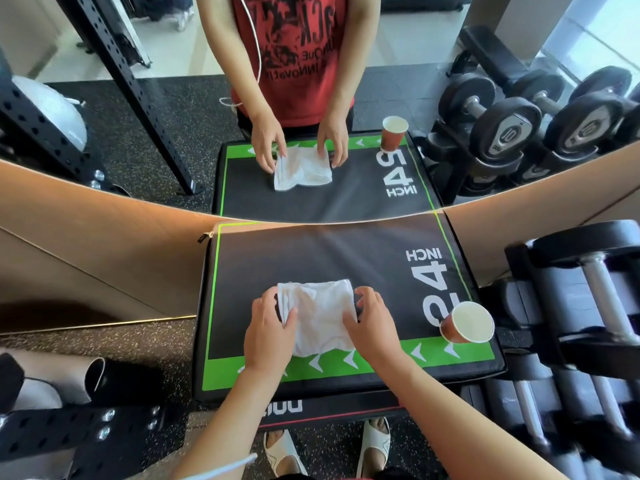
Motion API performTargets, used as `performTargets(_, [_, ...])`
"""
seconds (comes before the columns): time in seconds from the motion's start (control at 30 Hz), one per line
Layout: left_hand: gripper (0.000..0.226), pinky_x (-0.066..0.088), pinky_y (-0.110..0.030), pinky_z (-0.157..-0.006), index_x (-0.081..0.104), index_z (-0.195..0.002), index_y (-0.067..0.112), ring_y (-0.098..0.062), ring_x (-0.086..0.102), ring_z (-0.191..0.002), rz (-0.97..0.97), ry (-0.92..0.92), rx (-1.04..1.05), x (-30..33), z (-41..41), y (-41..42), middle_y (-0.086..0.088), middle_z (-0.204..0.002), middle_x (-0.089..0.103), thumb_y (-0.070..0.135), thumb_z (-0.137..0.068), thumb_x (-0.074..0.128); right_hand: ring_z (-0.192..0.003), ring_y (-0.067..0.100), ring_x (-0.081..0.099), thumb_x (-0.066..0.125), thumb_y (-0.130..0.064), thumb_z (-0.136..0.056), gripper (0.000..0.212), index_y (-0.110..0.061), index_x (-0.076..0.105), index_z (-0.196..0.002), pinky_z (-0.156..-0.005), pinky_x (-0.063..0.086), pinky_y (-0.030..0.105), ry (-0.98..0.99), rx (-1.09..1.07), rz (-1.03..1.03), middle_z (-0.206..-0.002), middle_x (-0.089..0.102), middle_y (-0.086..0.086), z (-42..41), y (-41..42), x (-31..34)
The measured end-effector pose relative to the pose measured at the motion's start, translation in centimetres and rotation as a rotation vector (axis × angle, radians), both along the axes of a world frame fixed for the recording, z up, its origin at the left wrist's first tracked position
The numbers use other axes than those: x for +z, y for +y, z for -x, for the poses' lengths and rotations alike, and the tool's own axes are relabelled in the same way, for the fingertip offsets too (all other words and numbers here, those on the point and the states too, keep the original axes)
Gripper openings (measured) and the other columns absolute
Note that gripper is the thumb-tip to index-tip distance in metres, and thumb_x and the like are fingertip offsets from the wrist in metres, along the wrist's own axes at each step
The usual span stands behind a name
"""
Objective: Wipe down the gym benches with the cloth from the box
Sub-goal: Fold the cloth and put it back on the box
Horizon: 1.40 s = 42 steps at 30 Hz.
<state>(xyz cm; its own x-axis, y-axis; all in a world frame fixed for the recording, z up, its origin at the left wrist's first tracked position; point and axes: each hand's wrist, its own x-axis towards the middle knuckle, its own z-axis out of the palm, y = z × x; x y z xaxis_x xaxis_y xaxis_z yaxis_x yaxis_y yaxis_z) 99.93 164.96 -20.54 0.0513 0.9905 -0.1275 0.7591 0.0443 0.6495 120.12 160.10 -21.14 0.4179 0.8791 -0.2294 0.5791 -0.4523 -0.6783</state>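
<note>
Head view, looking down at a black and green padded box [346,251] marked "24 INCH", used as a worktop, pushed up against a mirror [104,140].

White cloth [320,317] lying folded on the black top, near the front green strip. Left hand [268,332] on the cloth's left edge, fingers curled, thumb pinching the stacked layers. Right hand [372,322] on the right edge, thumb pressing the cloth, fingers bent over the side.

Step in hand, most likely: folding or tidying the cloth into a pad before wiping. No bench wiped yet, judging by how things lie.

Next move calls for one hand to take the cloth flat and rub it across a padded top, keeping the folds together.

Paper cup [467,323] standing on the front right corner, just beside the "24". Looks empty inside, though hard to be sure from this angle. Easy to knock over, so wipe around it or move it first.

Dumbbells [588,299] on a rack to the right.
</note>
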Motion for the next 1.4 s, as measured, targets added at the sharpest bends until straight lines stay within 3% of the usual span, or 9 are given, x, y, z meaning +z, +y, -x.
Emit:
performTargets(0.13, [0.064,0.052,-0.036,-0.074,0.041,-0.147,0.024,-0.026,0.07,-0.09,0.067,0.035,-0.026,-0.1,0.4,-2.5,0.001,-0.132,0.051,0.036,-0.094,0.074,-0.069,0.006,0.06,0.059,-0.027,-0.088,0.029,-0.039,0.04,-0.106,-0.063,0.048,0.034,0.015,0.025,0.064,-0.077,0.062,-0.007,0.1,-1.9,-0.6])
performTargets(0.3, [0.052,0.058,-0.045,-0.073,0.052,-0.138,0.023,-0.026,0.065,-0.083,0.059,0.004,-0.072,0.5,-0.5,-3.4,-0.002,-0.115,0.051,0.011,-0.094,0.074,-0.067,0.006,0.06,0.062,-0.017,-0.09,0.029,-0.03,0.053,-0.114,-0.063,0.046,0.03,0.053,0.006,0.019,-0.075,0.063,-0.01,0.6,-1.7,-0.4])
performTargets(0.43, [0.045,0.054,-0.035,-0.073,0.062,-0.128,0.022,-0.017,0.057,-0.073,0.049,-0.007,-0.088,0.7,0.1,-2.8,0.002,-0.108,0.044,-0.001,-0.09,0.072,-0.069,0.003,0.06,0.067,-0.014,-0.086,0.029,-0.032,0.057,-0.107,-0.055,0.045,0.022,0.075,-0.039,0.021,-0.071,0.062,-0.008,-0.4,-1.1,0.4])
performTargets(0.53, [0.042,0.056,-0.041,-0.075,0.067,-0.127,0.021,-0.023,0.06,-0.085,0.08,0.17,-0.159,0.9,0.2,-3.3,0.001,-0.119,0.044,-0.001,-0.091,0.067,-0.077,0.018,0.06,0.066,-0.012,-0.087,0.024,-0.023,0.06,-0.108,-0.062,0.046,0.032,-0.088,0.101,0.095,-0.093,0.059,-0.005,-0.3,-1.5,0.5])
performTargets(0.7, [0.05,0.052,-0.045,-0.095,0.065,-0.133,0.017,-0.028,0.052,-0.129,-0.266,0.245,-0.445,0.7,-1.0,-3.8,-0.002,-0.142,0.055,0.008,-0.085,0.071,-0.11,0.026,0.058,0.072,-0.014,-0.081,0.041,-0.02,0.065,-0.12,-0.08,0.05,0.039,-0.556,0.552,-0.287,-0.128,0.058,-0.002,1.3,-2.0,-0.5])
performTargets(0.83, [0.065,0.023,-0.041,-0.127,0.026,-0.166,0.022,-0.017,0.015,-0.161,-0.116,0.433,-0.633,-1.3,-0.4,-3.0,0.009,-0.175,0.013,0.04,-0.107,0.046,-0.148,0.02,0.039,0.059,-0.02,-0.092,0.055,-0.023,0.051,-0.147,-0.11,0.043,0.043,-0.568,0.67,-0.141,-0.157,0.044,-0.007,0.7,-1.9,-1.8])
performTargets(1.0, [0.069,0.014,-0.056,-0.129,0.006,-0.168,0.032,-0.012,-0.008,-0.162,-0.012,0.501,-0.642,-1.7,0.2,-2.1,0.017,-0.174,-0.013,0.05,-0.109,0.036,-0.161,0.017,0.001,0.034,-0.041,-0.109,0.058,-0.033,0.017,-0.165,-0.126,0.012,0.053,-0.501,0.691,0.098,-0.173,0.004,-0.011,-0.9,-0.7,-2.1])
performTargets(1.23, [0.071,0.012,-0.044,-0.13,0.018,-0.168,0.026,-0.012,-0.006,-0.162,-0.081,0.496,-0.694,-1.1,0.6,-2.8,0.009,-0.176,0.001,0.055,-0.107,0.038,-0.157,0.022,0.023,0.054,-0.036,-0.104,0.052,-0.024,0.046,-0.154,-0.122,0.027,0.053,-0.551,0.778,-0.089,-0.167,0.034,-0.005,-1.7,-1.8,-1.8])
performTargets(1.4, [0.073,0.011,-0.041,-0.129,0.008,-0.168,0.035,-0.008,-0.011,-0.161,-0.095,0.492,-0.736,-1.9,2.0,-1.7,0.015,-0.175,-0.007,0.058,-0.106,0.04,-0.16,0.016,0.009,0.047,-0.038,-0.109,0.057,-0.029,0.031,-0.162,-0.127,0.013,0.046,-0.484,0.776,-0.031,-0.171,0.017,-0.012,-1.5,-1.6,-2.7])
